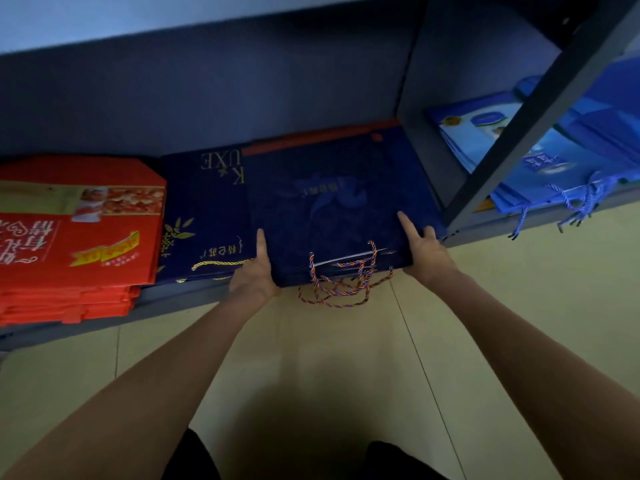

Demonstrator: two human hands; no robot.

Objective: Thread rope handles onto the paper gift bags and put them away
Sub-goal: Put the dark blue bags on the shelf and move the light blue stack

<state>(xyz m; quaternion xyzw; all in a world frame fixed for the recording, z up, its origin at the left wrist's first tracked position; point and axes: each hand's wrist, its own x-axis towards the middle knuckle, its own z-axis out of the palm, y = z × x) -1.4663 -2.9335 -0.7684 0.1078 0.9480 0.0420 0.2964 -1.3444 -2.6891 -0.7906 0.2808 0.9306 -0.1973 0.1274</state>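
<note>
Bags: navy stack [332, 216] flat on the low shelf [180, 296], rope handles [343, 282] dangling over its front edge.
Left hand [254, 271]: grips the stack's left edge, thumb on top.
Right hand [426, 251]: holds the right edge, forefinger stretched out on top.
Neighbours: red bags [76, 237] left, blue bags [540, 161] right.

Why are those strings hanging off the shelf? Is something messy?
Slightly messy. The twisted rope handles of the navy bag stack dangle tangled over the shelf edge, between the left hand and right hand gripping its sides. The light blue bags' cords droop over too.
</note>
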